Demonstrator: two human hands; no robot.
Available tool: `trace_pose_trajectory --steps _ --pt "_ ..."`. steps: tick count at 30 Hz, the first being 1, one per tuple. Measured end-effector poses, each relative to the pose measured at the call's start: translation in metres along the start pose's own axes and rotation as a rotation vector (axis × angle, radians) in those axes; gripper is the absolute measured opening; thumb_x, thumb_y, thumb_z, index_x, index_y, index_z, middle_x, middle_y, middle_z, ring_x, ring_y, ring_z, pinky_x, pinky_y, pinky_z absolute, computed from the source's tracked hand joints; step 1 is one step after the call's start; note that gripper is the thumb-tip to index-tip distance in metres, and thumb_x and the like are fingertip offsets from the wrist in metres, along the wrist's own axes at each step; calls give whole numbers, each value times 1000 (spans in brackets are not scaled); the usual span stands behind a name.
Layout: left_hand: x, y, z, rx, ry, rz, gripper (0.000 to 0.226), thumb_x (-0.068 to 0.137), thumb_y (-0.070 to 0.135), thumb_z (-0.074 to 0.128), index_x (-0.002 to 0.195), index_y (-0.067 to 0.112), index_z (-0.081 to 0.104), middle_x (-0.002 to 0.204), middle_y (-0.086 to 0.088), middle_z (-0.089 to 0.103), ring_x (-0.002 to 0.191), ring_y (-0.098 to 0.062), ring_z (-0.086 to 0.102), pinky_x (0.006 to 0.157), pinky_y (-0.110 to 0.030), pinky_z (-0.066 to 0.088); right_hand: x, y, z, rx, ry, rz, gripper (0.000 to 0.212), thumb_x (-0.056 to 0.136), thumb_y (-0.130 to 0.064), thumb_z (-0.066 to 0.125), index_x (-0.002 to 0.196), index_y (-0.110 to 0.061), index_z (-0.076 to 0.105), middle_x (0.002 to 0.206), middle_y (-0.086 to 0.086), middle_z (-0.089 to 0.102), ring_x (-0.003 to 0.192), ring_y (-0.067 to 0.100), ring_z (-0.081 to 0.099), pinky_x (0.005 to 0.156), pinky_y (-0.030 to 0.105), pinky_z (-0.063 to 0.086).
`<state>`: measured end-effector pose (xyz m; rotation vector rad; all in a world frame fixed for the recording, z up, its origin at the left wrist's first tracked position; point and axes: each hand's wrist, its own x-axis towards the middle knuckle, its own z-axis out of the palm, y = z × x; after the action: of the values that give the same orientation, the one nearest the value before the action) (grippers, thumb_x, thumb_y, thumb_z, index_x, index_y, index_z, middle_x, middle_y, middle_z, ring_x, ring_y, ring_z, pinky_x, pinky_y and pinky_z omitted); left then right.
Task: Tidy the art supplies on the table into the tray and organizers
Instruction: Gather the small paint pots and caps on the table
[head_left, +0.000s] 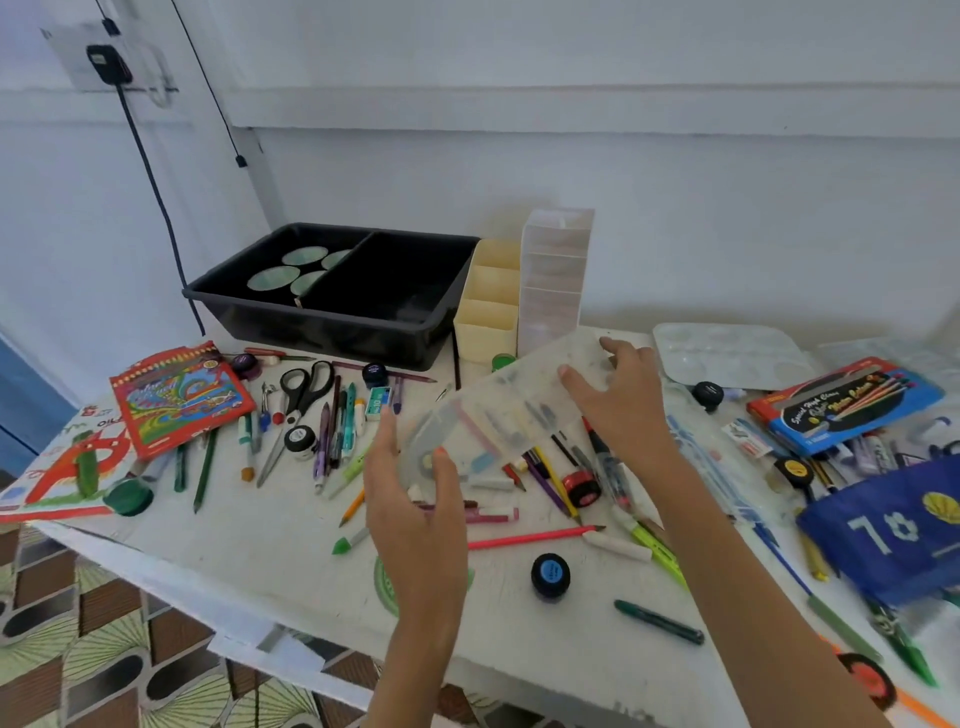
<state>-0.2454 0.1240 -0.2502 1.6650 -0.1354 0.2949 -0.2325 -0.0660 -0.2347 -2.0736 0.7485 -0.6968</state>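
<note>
Careful, the left hand (415, 499) and right hand (621, 402) are gripping the tilting clear plastic box (509, 410) in their fingers (576, 378), and it could be slipping onto the pencils (556, 483).

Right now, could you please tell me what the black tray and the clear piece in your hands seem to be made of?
Black tray: probably moulded plastic, smooth with a dull sheen. Clear piece: probably thin plastic, cloudy and scuffed yet see-through.

Soft even daylight, blurred hands, bowed edges.
</note>
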Motion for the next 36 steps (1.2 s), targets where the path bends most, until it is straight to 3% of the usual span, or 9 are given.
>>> trace_pose_trajectory --steps 4,10,15,20,22,24,26,29,36 --pt "6 11 -16 -126 2 49 53 94 11 54 141 27 36 134 39 36 130 9 34 107 -30 37 -36 -17 -15 109 51 77 58 86 -40 63 135 -15 44 122 2 36 103 14 49 88 30 45" --pt "18 11 -43 -183 166 59 48 96 18 52 142 22 37 148 5 33 133 1 31 89 5 29 -93 -33 -14 271 171 111 36 86 -50 57 113 -26 55 116 1 46 95 10 54 79 21 43" --pt "42 -6 -71 -348 -7 -314 43 95 38 50 134 22 47 137 5 49 125 -2 46 103 -26 40 -131 -42 0 384 280 167 32 85 -56 54 101 -28 52 108 11 55 91 13 55 78 23 46" --pt "43 -16 -114 -268 -258 -427 40 94 40 50 129 22 51 128 13 51 121 -4 44 96 -21 30 -177 -61 21 516 243 223 33 88 -41 57 100 -15 42 79 21 54 60 28 45 47 22 39" --pt "42 -25 -130 -234 -321 -424 41 92 43 50 132 34 47 129 21 44 122 0 36 99 -25 24 -195 -64 30 522 236 223 34 84 -43 56 102 -17 43 77 6 56 63 27 49 54 36 48" --pt "40 -29 -139 -229 -402 -440 39 93 41 49 132 39 45 128 22 42 121 0 34 99 -27 23 -210 -59 35 514 249 240 32 86 -38 56 108 -19 45 82 -13 58 67 14 55 60 28 50" --pt "37 -33 -143 -211 -485 -439 38 94 35 49 132 39 45 130 18 40 121 -2 33 98 -28 23 -224 -49 35 498 256 294 33 89 -35 57 118 -26 45 103 -12 58 89 -3 56 72 17 46" --pt "28 -42 -140 -165 -620 -314 38 93 35 48 130 41 44 137 13 42 128 -3 36 102 -28 28 -241 -33 26 468 246 384 44 90 -34 58 129 -42 40 132 -7 47 128 10 38 97 30 31" --pt "-14 -53 -120 -94 -825 -167 38 94 35 46 130 46 40 134 30 39 125 13 32 108 -22 24 -269 -4 -6 310 246 378 56 81 -42 63 131 -49 40 145 -15 30 128 3 28 103 32 27"
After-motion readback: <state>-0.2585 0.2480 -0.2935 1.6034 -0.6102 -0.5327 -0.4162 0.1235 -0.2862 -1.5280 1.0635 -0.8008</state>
